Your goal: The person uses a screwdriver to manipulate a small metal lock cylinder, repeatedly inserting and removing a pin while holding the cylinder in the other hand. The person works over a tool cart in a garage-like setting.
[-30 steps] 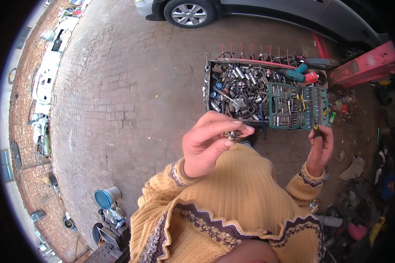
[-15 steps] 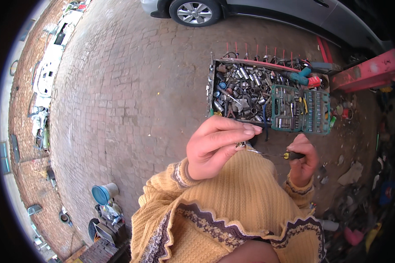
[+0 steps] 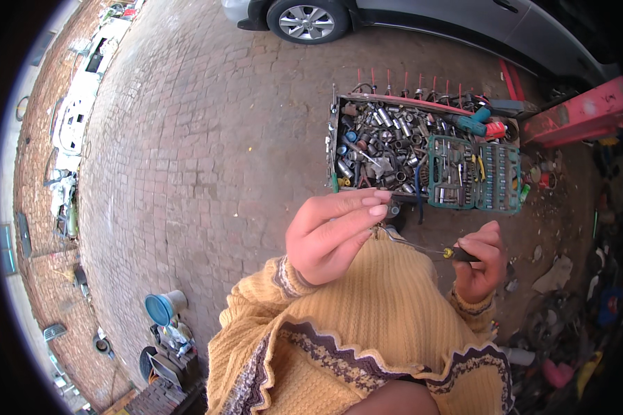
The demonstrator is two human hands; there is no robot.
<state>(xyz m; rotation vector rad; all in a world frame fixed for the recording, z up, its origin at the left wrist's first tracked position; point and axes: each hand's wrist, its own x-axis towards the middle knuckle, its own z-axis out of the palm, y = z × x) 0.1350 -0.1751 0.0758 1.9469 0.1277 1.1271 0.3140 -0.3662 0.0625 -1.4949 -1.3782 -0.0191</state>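
My right hand (image 3: pixel 483 261) is closed round the dark handle of a hook pick (image 3: pixel 458 254), which has a yellow collar and a thin metal shaft. The shaft points left and bends near its end, reaching up to the fingertips of my left hand (image 3: pixel 331 238). Those fingers are pinched together over a small metallic piece (image 3: pixel 378 229), mostly covered by the fingers and too small to name. Both hands are in front of my yellow knitted top, and I cannot tell whether the pick's tip touches the piece.
Beyond my hands stands a tray (image 3: pixel 333 131) heaped with sockets and metal parts. On its right lie an opened green socket case (image 3: pixel 452 205) and a teal power tool (image 3: pixel 469 124). A red lift arm (image 3: pixel 578 114) and a parked car (image 3: pixel 429 24) are farther off. A blue-lidded bucket (image 3: pixel 160 308) sits lower left.
My left hand has shifted slightly left and its fingers have curled down more over the small piece. The right hand has moved slightly down with the hook pick, whose bent end now shows more.
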